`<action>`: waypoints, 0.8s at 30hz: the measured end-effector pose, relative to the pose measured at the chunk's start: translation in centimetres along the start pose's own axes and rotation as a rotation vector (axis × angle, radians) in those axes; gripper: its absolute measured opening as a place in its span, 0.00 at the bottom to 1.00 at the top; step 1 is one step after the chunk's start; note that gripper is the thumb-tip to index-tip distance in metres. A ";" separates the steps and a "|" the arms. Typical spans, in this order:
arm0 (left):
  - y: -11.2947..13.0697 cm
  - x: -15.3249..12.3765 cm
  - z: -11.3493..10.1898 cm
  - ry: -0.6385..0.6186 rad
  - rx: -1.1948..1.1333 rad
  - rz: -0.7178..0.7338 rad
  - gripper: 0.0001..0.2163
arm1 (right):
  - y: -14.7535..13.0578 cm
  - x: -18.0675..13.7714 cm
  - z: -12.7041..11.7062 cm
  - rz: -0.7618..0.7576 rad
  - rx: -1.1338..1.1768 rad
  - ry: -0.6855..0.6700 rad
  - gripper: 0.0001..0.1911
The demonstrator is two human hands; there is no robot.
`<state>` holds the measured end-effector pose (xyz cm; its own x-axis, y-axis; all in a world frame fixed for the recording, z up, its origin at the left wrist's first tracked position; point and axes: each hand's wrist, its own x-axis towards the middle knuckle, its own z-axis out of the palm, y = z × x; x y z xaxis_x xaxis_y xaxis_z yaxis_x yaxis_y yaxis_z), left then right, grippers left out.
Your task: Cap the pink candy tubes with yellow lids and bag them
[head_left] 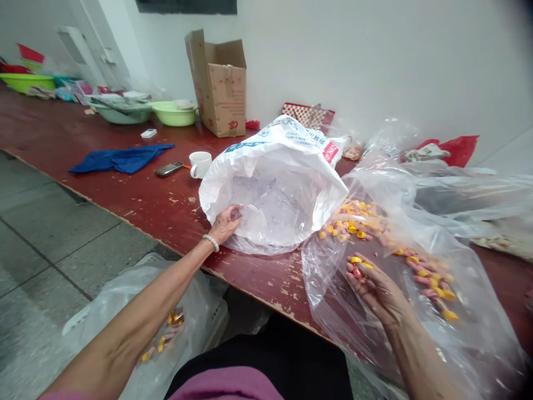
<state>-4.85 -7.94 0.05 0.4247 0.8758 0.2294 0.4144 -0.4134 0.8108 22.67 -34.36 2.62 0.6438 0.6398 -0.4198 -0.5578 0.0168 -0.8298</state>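
Observation:
A big white woven sack (277, 145) lies on its side with its mouth facing me, and clear plastic pieces (270, 205) show inside its clear liner. At the left edge of that mouth, my left hand (227, 223) is closed on a small clear plastic piece (236, 212); its exact kind cannot be made out. To the right, my right hand (375, 286) is turned palm up, its fingers curled round a few small yellow-and-red pieces (357, 268). Beneath it spreads a clear plastic bag (328, 283) with many similar yellow-and-pink pieces (435, 280).
On the worn red table (166, 205) are a white mug (200, 164), a phone (169, 169), a blue cloth (120, 158), a cardboard box (228, 97) and green basins (174, 114). Below the edge stands a plastic-lined white basket (79, 322) with more yellow pieces.

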 end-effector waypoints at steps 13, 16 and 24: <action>9.0 -7.1 2.2 -0.277 -1.639 -0.736 0.05 | 4.3 -5.8 9.6 -0.196 -0.084 -0.197 0.25; 10.3 -8.0 3.7 -0.284 -1.698 -0.860 0.04 | 6.2 -6.7 11.4 -0.315 -0.134 -0.189 0.22; 10.7 -10.6 7.1 -0.433 -1.795 -0.921 0.03 | 7.3 -6.4 11.3 -0.541 -0.237 -0.025 0.22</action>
<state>0.84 -23.42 2.48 0.8304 0.4244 -0.3609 -0.3936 0.9054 0.1590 8.55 -29.62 3.45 0.7898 0.6064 0.0924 -0.0196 0.1756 -0.9843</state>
